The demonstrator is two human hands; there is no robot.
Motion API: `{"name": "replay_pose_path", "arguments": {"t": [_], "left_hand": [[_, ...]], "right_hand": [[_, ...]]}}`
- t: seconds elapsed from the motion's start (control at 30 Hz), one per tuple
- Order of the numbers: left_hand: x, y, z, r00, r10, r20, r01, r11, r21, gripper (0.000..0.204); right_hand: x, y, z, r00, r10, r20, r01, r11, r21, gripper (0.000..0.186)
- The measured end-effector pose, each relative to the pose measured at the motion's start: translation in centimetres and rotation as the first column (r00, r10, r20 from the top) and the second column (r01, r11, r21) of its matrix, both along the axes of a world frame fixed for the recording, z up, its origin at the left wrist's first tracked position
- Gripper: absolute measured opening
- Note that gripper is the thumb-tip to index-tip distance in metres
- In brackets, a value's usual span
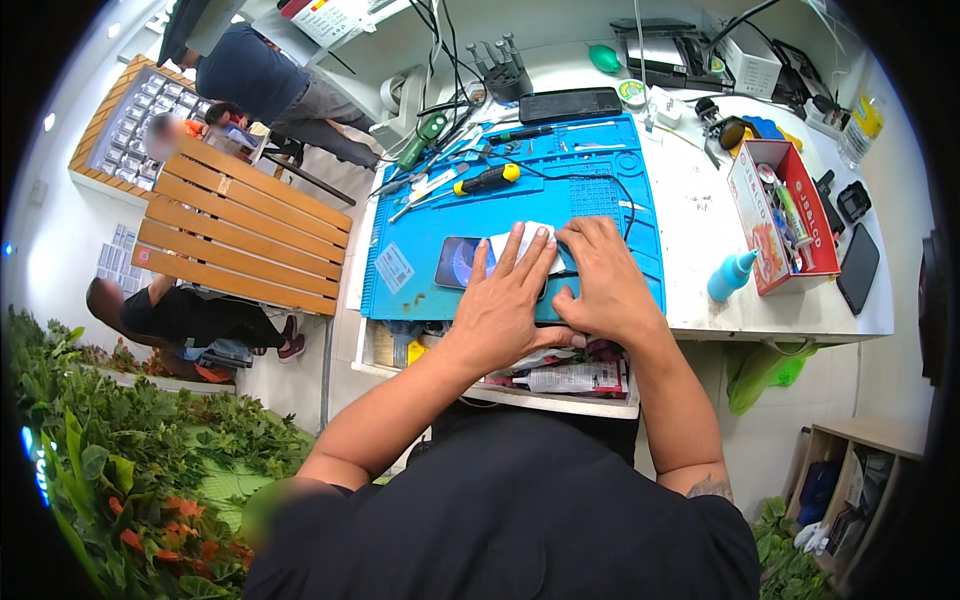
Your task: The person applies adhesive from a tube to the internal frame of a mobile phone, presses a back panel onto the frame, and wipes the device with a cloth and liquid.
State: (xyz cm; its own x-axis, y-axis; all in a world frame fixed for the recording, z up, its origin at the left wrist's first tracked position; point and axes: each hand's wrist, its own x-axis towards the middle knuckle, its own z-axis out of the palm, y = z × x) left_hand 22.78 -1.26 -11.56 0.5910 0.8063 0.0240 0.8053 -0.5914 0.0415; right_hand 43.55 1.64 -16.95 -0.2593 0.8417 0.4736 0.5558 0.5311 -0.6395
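Smartphone point(458, 262) lies flat on the blue silicone work mat point(420, 225), just below the centre of the frame, its dark screen partly hidden under both hands. A white cloth point(527, 240) rests across the phone's right end. The left hand point(498, 300) lies flat and open, fingers spread, pressing down on the cloth and the phone. The right hand point(600, 280) sits just beside it, touching it, fingers curled down onto the phone's right edge; whether it pinches anything I cannot tell.

Above the hands on the mat lie a yellow-and-black screwdriver point(487, 179), a green-handled tool point(422, 139) and tweezers point(424, 190). A thin black cable point(600, 180) curves over the mat's right part. The mat covers the left part of a white bench point(700, 230). Right of the mat stand a light blue squeeze bottle point(731, 275) and an open red cardboard box point(790, 215) with small items inside. A dark phone point(858, 268) lies at the bench's right edge. In the upper left of the frame, other people sit near a wooden slatted bench point(240, 235).
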Motion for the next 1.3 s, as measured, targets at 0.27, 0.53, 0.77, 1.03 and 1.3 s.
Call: {"name": "replay_pose_path", "arguments": {"t": [0.27, 0.53, 0.77, 1.03, 1.3], "left_hand": [[-0.3, -0.7, -0.9, 1.0, -0.001, 0.009, 0.001, 1.0, -0.03, 0.138], [-1.0, -1.6, -0.8, 0.998, -0.042, 0.054, 0.046, 0.996, -0.079, 0.137], [-1.6, -4.3, 0.1, 0.991, -0.121, 0.06, 0.125, 0.99, -0.072, 0.135], [-1.5, -4.4, 0.8, 0.989, -0.114, 0.095, 0.124, 0.986, -0.113, 0.138], [-1.1, -4.2, 1.5, 0.989, -0.123, 0.087, 0.132, 0.987, -0.096, 0.138]], "right_hand": [[0.3, -0.6, 0.2, 1.0, 0.027, 0.006, -0.027, 0.999, 0.023, 0.067], [0.0, 0.3, -1.1, 1.0, -0.015, -0.016, 0.016, 0.997, 0.081, 0.061], [0.6, -0.4, 0.6, 1.0, -0.01, -0.017, 0.01, 1.0, -0.019, 0.063], [0.7, -0.5, 0.3, 1.0, -0.014, 0.006, 0.015, 0.999, -0.047, 0.067], [0.5, -0.4, 0.6, 1.0, 0.002, -0.014, -0.002, 0.998, -0.055, 0.066]]}}
